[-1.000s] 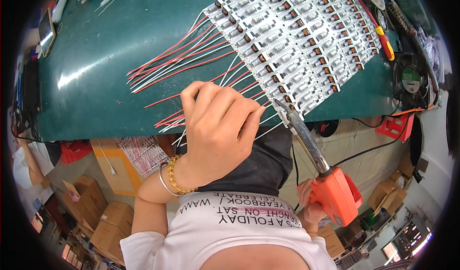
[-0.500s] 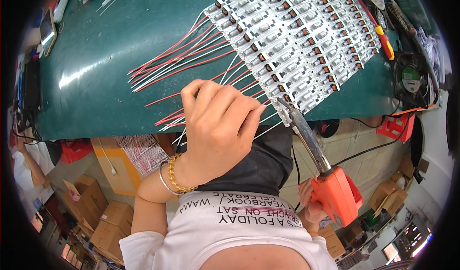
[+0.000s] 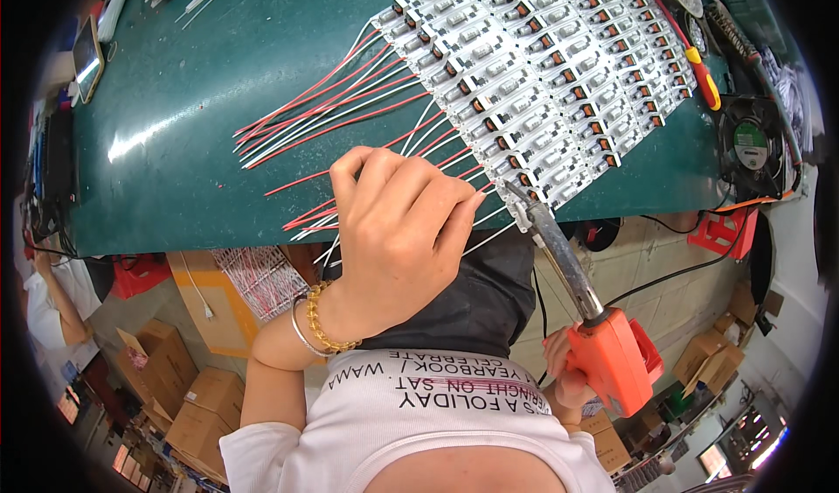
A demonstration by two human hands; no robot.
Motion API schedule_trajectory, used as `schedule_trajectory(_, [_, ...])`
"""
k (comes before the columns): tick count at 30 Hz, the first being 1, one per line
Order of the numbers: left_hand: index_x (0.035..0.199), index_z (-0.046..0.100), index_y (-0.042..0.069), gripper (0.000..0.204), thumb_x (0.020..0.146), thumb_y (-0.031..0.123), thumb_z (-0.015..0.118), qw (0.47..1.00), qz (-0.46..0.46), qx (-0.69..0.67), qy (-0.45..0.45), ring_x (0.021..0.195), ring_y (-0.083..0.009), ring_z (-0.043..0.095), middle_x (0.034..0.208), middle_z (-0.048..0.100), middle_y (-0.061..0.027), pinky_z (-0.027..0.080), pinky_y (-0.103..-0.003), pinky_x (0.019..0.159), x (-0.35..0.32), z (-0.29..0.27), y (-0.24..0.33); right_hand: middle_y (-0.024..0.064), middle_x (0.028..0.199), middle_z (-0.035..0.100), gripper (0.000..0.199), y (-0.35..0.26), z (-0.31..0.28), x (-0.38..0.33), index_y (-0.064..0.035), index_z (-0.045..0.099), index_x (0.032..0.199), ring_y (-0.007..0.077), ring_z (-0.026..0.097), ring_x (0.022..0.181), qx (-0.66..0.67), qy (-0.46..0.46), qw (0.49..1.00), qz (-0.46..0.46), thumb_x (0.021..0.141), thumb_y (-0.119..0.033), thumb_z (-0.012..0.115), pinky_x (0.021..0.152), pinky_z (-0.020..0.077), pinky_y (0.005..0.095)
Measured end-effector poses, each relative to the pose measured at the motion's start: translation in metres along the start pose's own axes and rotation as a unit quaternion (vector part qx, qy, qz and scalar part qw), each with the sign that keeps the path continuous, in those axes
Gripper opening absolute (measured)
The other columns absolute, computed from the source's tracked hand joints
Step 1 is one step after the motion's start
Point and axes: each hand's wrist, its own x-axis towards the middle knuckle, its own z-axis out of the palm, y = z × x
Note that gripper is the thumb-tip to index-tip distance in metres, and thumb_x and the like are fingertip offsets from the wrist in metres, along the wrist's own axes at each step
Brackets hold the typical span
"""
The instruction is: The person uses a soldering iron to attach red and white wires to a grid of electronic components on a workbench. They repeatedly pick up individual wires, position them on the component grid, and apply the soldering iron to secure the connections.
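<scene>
A panel of white circuit boards (image 3: pixel 517 82) lies on the green table, with rows of small metal and black-orange parts on it. Red and white wires (image 3: pixel 328 100) run out leftward from its near-left edge. My left hand (image 3: pixel 398 222) is over several wires, thumb and forefinger pinched on a wire beside the panel's nearest corner. In my right hand (image 3: pixel 559 366) is a red soldering gun (image 3: pixel 612 362), the fingers wrapped around it and partly hidden. Its metal barrel slants up to that corner, and the tip is at the board close to my left fingertips.
A red-and-yellow screwdriver (image 3: pixel 702 78) lies along the panel's right side, near a black fan (image 3: pixel 750 143). A phone (image 3: pixel 87 59) stands at the far left. A black cable (image 3: pixel 677 279) trails below the table. Cardboard boxes (image 3: pixel 210 397) and a co-worker's arm (image 3: pixel 61 305) are at left.
The soldering gun has shifted very slightly, its tip still at the panel's near corner. My left hand keeps its pinch in nearly the same place.
</scene>
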Motion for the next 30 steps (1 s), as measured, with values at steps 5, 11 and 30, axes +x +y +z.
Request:
schedule_trajectory(5, [0.075, 0.065, 0.009, 0.015, 0.070, 0.002, 0.078, 1.000, 0.001, -0.005, -0.004, 0.070, -0.0195, 0.053, 0.070, 0.058, 0.0007, 0.036, -0.036, 0.080, 0.000, 0.002, 0.000, 0.0087, 0.079, 0.062, 0.040, -0.012, -0.001, 0.005, -0.0049, 0.066, 0.091, 0.0266, 0.059, 0.066, -0.050, -0.004, 0.998, 0.038, 0.076, -0.041, 0.061, 0.059, 0.0469, 0.0353])
schedule_trajectory(11, [0.075, 0.066, 0.010, 0.016, 0.070, 0.001, 0.078, 1.000, 0.001, -0.008, -0.005, 0.070, -0.0195, 0.053, 0.069, 0.058, 0.0009, 0.036, -0.036, 0.080, 0.001, 0.003, -0.001, 0.0100, 0.080, 0.065, 0.035, -0.026, 0.007, 0.015, -0.0070, 0.070, 0.087, 0.0296, 0.061, 0.068, -0.074, -0.015, 0.995, 0.064, 0.079, -0.038, 0.057, 0.060, 0.0470, 0.0367])
schedule_trajectory(30, [0.076, 0.065, 0.009, 0.016, 0.070, 0.001, 0.078, 1.000, -0.010, 0.011, -0.024, 0.071, -0.0202, 0.053, 0.071, 0.058, 0.0004, 0.036, -0.037, 0.080, 0.004, -0.005, 0.002, 0.0050, 0.061, 0.058, 0.030, -0.014, 0.011, 0.028, -0.0030, 0.060, 0.065, 0.0192, 0.059, 0.055, 0.030, 0.066, 0.995, -0.064, 0.079, -0.028, 0.066, 0.054, 0.0483, 0.0286])
